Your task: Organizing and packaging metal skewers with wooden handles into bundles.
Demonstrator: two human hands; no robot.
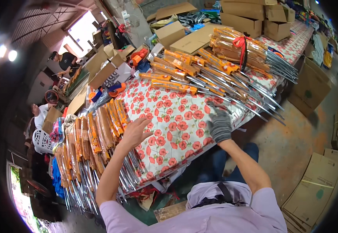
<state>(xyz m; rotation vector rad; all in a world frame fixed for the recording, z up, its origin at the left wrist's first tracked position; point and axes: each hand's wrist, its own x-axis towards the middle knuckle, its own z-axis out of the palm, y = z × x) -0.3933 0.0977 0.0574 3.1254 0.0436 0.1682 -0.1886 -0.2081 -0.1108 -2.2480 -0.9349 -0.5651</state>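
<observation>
Fingers point(143, 123) spread, left hand point(136, 132) on floral tablecloth point(176, 132); gloved right hand point(220, 125) near skewers point(231, 97).

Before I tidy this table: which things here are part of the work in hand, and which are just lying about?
In hand:
left hand, bare, by the left tong pile
right hand, gloved, at the right tong pile
tied bundle
floral cloth

Lying about:
boxes
flat cartons
white basket
tape rolls

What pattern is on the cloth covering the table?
Red poppy-like flowers with green leaves on a white ground, covering the tablecloth; the head view shows it clearly between both hands.
</observation>
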